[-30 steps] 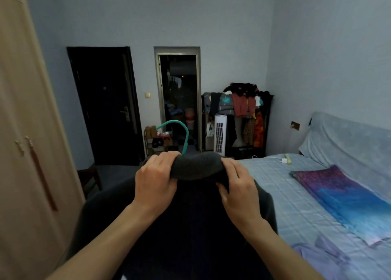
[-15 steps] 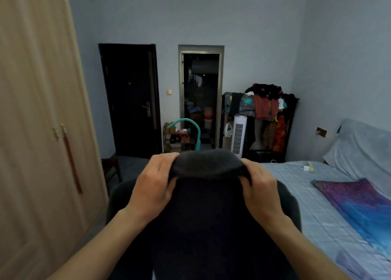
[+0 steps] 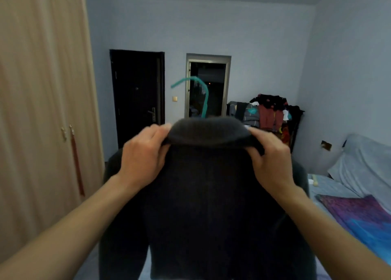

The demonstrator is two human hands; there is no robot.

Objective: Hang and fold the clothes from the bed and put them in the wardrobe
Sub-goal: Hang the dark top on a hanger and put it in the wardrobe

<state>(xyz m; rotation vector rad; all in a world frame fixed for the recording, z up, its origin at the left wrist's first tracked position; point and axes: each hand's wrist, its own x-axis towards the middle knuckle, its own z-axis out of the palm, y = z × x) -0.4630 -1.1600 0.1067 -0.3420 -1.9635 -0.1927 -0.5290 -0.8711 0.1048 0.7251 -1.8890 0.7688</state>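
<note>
Grip-wise, left hand (image 3: 143, 152) and right hand (image 3: 270, 159) both pinch the folded collar (image 3: 208, 131) of the dark sweater (image 3: 211, 205), arms stretched out front, holding it up near the wardrobe (image 3: 42, 110), green hanger hook (image 3: 203, 95) poking above.

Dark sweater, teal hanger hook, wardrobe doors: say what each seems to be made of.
Dark sweater: knitted fabric, possibly wool or acrylic. It looks matte, with faint vertical ribs and a thick, soft folded collar.
Teal hanger hook: probably plastic or plastic-coated wire. It looks smooth and evenly coloured, though it is blurred.
Wardrobe doors: light wood or wood-look laminate with a satin finish and vertical grain streaks.
</note>
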